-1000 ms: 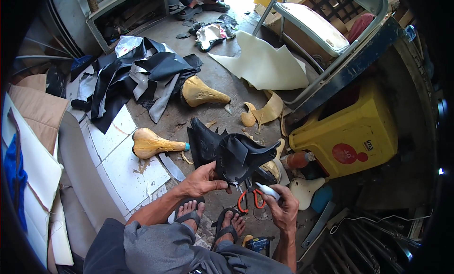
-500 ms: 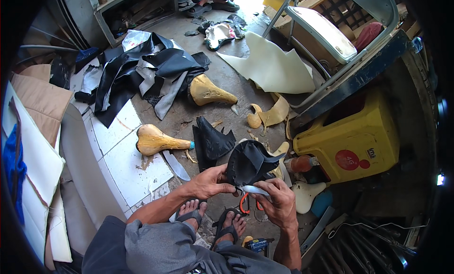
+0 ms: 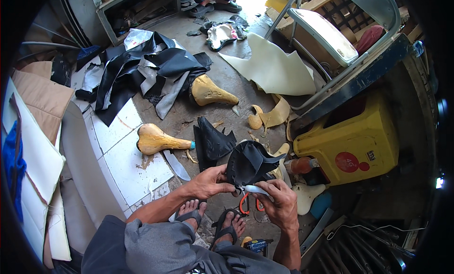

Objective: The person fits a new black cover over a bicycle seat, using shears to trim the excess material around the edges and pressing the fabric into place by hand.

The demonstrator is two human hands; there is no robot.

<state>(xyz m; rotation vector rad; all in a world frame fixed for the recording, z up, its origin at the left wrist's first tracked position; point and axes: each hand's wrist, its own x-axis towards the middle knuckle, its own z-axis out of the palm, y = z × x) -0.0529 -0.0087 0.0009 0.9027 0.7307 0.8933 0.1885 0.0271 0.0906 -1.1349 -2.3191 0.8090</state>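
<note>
A black cover piece (image 3: pixel 250 161) is pinched in my left hand (image 3: pixel 210 183) at its lower edge. My right hand (image 3: pixel 279 203) is closed around a white-handled tool (image 3: pixel 255 190), whose tip touches that same edge near my left thumb. Orange-handled scissors (image 3: pixel 244 205) show below, partly hidden by my right hand. Another black piece (image 3: pixel 213 141) lies on the floor just beyond my left hand. A yellow foam saddle (image 3: pixel 161 138) and a grey blade-shaped strip (image 3: pixel 177 166) rest to the left.
Black scraps (image 3: pixel 142 80), a second foam saddle (image 3: pixel 208 92) and a cream sheet (image 3: pixel 269 66) cover the far floor. A yellow plastic stool (image 3: pixel 345 127) and folding chair (image 3: pixel 321 35) stand right; padded boards (image 3: pixel 38 170) lean left. Another person's sandaled feet (image 3: pixel 213 7) are at the back.
The held cover has shifted right, away from the other black piece, and turned. My right hand moved slightly left, bringing the white tool's tip to the cover's edge.
</note>
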